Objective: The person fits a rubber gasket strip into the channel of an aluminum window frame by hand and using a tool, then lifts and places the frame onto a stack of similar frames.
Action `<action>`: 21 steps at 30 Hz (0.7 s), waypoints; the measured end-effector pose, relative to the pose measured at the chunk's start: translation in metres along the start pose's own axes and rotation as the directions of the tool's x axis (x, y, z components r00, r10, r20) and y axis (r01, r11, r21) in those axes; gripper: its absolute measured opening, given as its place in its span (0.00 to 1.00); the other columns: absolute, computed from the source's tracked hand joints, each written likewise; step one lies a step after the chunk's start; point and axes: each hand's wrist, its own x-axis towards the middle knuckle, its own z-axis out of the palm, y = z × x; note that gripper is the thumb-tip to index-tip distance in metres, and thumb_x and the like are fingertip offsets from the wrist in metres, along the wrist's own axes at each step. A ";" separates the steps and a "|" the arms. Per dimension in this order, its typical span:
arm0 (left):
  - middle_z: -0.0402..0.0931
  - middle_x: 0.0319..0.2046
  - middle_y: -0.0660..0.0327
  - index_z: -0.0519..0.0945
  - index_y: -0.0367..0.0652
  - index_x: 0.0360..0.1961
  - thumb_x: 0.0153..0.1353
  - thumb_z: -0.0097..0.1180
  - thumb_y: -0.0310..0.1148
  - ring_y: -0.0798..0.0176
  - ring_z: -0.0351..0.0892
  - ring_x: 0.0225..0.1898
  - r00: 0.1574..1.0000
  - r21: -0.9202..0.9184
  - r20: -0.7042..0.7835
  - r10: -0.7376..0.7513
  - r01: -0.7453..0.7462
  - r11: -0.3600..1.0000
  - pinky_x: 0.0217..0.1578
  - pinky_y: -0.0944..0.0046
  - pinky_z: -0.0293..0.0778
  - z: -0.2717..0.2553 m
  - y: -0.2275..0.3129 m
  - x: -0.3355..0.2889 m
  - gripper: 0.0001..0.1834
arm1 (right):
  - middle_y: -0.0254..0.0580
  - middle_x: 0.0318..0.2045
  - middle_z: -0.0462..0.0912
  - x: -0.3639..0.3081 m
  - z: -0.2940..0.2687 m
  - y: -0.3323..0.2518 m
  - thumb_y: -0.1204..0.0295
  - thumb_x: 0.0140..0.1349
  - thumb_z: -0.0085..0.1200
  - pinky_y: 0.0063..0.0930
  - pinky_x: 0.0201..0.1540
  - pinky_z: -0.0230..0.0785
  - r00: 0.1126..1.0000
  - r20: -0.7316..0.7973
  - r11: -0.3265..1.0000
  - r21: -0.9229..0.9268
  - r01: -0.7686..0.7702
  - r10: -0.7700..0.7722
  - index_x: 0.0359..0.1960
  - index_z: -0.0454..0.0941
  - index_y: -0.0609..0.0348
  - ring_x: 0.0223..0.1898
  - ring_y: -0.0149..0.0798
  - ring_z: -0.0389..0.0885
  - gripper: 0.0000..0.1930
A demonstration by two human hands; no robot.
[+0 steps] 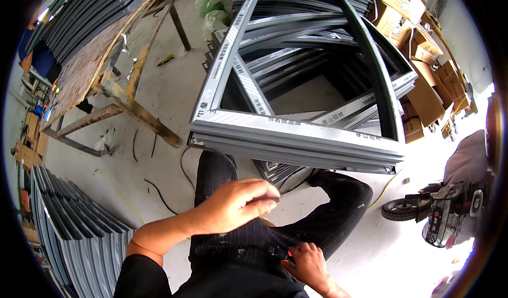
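Note:
My left hand [233, 208] is closed in a pinch above my lap, the tip of a thin dark strip [274, 198] showing between thumb and fingers. Low over my right thigh, my right hand [308, 263] is curled by a small orange-red piece [289, 256], mostly hidden under the fingers. Just beyond my knees, a grey metal window frame [296, 149] with white printed film lies on a stack of similar frames [338, 113]. Neither hand touches the frame.
A worn wooden-topped bench [90, 60] stands at the left, with frames on it. More grey frames [95, 255] are stacked lower left. Cardboard boxes [405, 12] are piled at the right, above a scooter [439, 213]. Black cords [159, 196] lie on the floor. Another person [42, 60] is far left.

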 end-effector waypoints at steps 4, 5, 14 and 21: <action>0.75 0.30 0.61 0.78 0.44 0.42 0.60 0.57 0.32 0.60 0.77 0.35 0.963 0.314 -0.002 0.271 -0.257 0.914 0.41 0.63 0.69 0.041 0.010 0.028 0.10 | 0.42 0.33 0.80 0.034 -0.026 0.004 0.72 0.44 0.68 0.37 0.40 0.73 0.952 -0.295 0.901 0.431 0.055 0.083 0.44 0.76 0.61 0.36 0.45 0.79 0.23; 0.75 0.32 0.62 0.78 0.46 0.42 0.58 0.57 0.33 0.60 0.76 0.38 0.938 0.327 -0.047 0.344 -0.311 0.892 0.44 0.61 0.68 0.056 0.010 0.032 0.10 | 0.42 0.30 0.80 0.042 -0.028 0.003 0.72 0.44 0.68 0.34 0.40 0.72 0.939 -0.306 0.806 0.589 0.060 0.154 0.44 0.76 0.62 0.35 0.42 0.80 0.23; 0.75 0.42 0.59 0.80 0.44 0.43 0.57 0.59 0.33 0.56 0.75 0.45 0.804 0.422 -0.419 0.422 -0.239 0.874 0.51 0.57 0.71 0.056 0.010 0.032 0.12 | 0.41 0.33 0.79 0.118 -0.049 -0.001 0.71 0.63 0.54 0.25 0.34 0.70 0.732 -0.539 0.288 0.842 0.456 0.417 0.39 0.76 0.64 0.33 0.35 0.78 0.09; 0.79 0.34 0.59 0.76 0.35 0.41 0.64 0.54 0.49 0.68 0.78 0.35 0.613 -0.462 -0.629 -0.478 0.200 0.864 0.40 0.69 0.73 -0.013 -0.102 -0.031 0.23 | 0.42 0.21 0.80 0.145 -0.075 0.001 0.70 0.62 0.57 0.19 0.20 0.63 0.726 -0.332 -0.010 0.906 0.422 0.602 0.35 0.77 0.64 0.18 0.29 0.74 0.09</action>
